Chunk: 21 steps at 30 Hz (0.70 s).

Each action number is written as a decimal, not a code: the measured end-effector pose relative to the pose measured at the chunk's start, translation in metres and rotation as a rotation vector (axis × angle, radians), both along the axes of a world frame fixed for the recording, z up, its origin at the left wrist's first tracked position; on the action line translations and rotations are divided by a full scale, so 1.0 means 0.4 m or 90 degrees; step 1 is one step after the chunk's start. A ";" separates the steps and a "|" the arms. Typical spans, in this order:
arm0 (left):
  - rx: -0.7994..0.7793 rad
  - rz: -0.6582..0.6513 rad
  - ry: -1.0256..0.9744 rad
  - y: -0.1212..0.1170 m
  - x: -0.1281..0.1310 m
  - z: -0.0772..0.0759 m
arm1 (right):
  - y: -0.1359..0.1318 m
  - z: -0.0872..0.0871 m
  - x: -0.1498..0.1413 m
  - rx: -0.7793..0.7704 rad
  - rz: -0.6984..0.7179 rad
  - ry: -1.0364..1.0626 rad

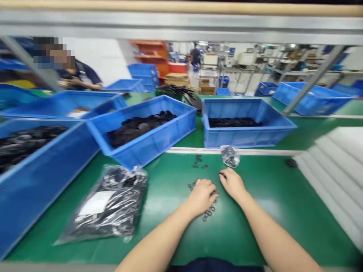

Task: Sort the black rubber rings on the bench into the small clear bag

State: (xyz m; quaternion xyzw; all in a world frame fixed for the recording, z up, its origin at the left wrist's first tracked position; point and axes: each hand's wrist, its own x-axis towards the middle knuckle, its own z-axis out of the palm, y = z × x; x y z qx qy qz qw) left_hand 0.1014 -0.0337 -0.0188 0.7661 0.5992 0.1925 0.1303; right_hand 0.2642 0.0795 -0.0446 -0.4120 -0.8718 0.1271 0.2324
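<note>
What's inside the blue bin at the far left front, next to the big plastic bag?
The blue bin holds a heap of dark, flattish pieces. Its near wall and the picture's edge hide the rest, so its bottom can't be seen.

Nearer than the small clear bag (230, 156), whose creases are obscuring its dark contents, the left hand (202, 194) is partly covering the black rings (209, 212), and the right hand (234, 184) is pinching a dark piece (223, 175) too small to identify. Far left of that bag, the picture's edge is cutting off a large blue bin (51, 177); beyond it, a person (89, 75) is blurring.
</note>
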 end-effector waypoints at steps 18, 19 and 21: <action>-0.001 0.016 -0.146 0.025 -0.023 -0.035 | 0.000 0.014 -0.008 -0.069 -0.082 -0.019; -0.002 0.015 -0.148 0.024 -0.022 -0.036 | 0.000 0.014 -0.008 -0.069 -0.086 -0.015; -0.001 0.015 -0.153 0.023 -0.021 -0.037 | 0.000 0.014 -0.007 -0.068 -0.091 -0.009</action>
